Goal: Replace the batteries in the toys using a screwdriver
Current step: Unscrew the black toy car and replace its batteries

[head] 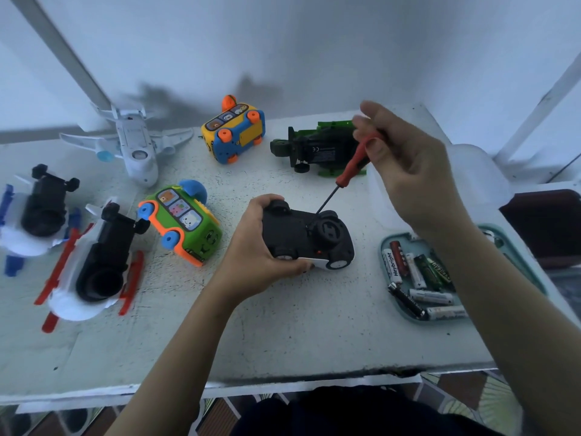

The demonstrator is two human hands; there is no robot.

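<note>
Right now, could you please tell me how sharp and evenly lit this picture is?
Head view: dim, bluish light; the red toy at the left edge is smeared; the table edge bows from wide-angle distortion; soft shadows on the wall; one battery label reads clearly.

Dim bluish light, warped soft edges

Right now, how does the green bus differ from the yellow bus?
Green bus has blue wheels and orange trim; yellow bus has orange wheels and a blue base. Green bus lies nearer, yellow bus farther back. Both are toy buses tipped on a side, untouched.
</note>
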